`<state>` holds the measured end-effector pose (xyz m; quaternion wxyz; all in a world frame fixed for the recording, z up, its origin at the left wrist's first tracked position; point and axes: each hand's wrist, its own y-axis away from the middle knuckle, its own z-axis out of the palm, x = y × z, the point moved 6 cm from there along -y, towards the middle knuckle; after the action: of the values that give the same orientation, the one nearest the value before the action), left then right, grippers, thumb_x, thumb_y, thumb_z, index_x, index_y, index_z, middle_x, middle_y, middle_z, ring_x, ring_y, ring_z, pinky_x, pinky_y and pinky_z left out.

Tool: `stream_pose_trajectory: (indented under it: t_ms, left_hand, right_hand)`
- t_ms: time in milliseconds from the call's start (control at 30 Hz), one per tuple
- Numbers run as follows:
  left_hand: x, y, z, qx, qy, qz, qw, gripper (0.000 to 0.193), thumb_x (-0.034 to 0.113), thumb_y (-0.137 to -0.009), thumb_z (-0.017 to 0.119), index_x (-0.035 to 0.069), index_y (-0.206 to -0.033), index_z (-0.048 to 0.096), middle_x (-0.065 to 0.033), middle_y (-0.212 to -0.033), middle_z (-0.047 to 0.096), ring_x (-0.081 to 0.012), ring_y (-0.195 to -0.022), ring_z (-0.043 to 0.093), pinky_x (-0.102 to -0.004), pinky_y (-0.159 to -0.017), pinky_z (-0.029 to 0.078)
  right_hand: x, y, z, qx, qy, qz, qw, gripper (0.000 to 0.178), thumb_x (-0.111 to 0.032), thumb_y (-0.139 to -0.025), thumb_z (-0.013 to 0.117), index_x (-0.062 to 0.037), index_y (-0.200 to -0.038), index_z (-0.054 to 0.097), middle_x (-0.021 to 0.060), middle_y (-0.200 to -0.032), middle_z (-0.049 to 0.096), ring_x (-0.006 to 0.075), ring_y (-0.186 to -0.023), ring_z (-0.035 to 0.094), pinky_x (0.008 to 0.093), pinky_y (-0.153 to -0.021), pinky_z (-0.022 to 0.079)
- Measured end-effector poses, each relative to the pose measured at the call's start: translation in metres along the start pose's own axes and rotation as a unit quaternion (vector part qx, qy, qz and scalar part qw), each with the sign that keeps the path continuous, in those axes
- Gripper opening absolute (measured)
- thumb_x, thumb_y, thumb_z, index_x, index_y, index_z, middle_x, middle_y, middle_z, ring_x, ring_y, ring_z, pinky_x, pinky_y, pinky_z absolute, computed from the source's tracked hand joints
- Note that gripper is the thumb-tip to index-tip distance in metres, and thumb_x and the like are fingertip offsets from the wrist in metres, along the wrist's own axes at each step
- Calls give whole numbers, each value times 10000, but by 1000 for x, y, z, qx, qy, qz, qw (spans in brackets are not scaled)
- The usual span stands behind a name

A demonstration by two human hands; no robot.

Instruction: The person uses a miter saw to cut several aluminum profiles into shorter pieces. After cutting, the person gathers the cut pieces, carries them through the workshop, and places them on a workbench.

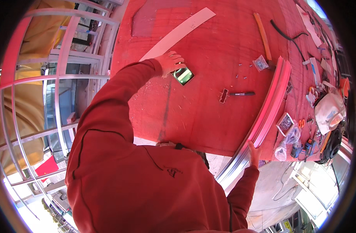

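Observation:
My left hand (171,61) reaches far over the red tabletop, its fingers closed at the upper edge of a phone (183,76) with a shiny screen. Some of those fingertips are hidden behind the phone. A long pale strip (182,33) lies just beyond this hand. On the right, my right hand (254,154) grips a long metal profile (263,116) close to the table's near edge. The profile runs from the tabletop out past that edge toward my body. Its grooved length looks pink over the table and silvery below.
A marker (242,93), a small dark red piece (223,95), a hammer (262,37) and a bag of screws (260,63) lie on the table (201,120). Past the profile are a box of screws (285,124), orange-handled scissors (301,123) and a power drill (310,146). Metal frames (57,73) stand at left.

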<state>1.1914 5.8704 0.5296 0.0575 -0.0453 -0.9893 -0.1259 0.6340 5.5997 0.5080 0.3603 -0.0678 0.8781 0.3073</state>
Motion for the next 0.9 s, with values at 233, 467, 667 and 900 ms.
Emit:
stream_pose_trajectory:
  t_ms: [233,467,667,900]
  left_hand:
    - [-3,-7,22,64,10,-82,995,842,118,-650,755,199,-1417,417,-74,-1449,429,-273,-1379,355,-467,-1140,261]
    - [46,59,72,354,287,-516,726,708,13,-687,577,81,-1380,449,-157,-1367,488,-335,-1324,401,-464,-1126,270]
    - [77,59,75,369,323,-540,685,690,76,-736,612,91,-1403,434,-194,-1384,470,-352,-1351,365,-469,-1148,249]
    - [58,41,75,370,318,-526,696,721,77,-756,608,104,-1440,380,-172,-1396,477,-340,-1368,345,-471,-1146,250]
  right_hand:
    - [-7,9,0,49,5,-24,999,682,-172,-769,779,72,-1337,491,167,-1234,595,258,-1092,571,363,-982,438]
    - [-25,17,3,51,49,5,997,598,-214,-756,808,79,-1217,564,109,-983,664,202,-841,601,343,-775,497]
    - [-35,20,4,87,83,-30,992,689,-244,-737,838,85,-1254,524,120,-1013,647,194,-864,592,329,-780,492]
    - [-34,23,4,131,155,1,979,928,-296,-731,850,114,-1406,362,262,-1315,514,329,-1204,508,395,-1032,396]
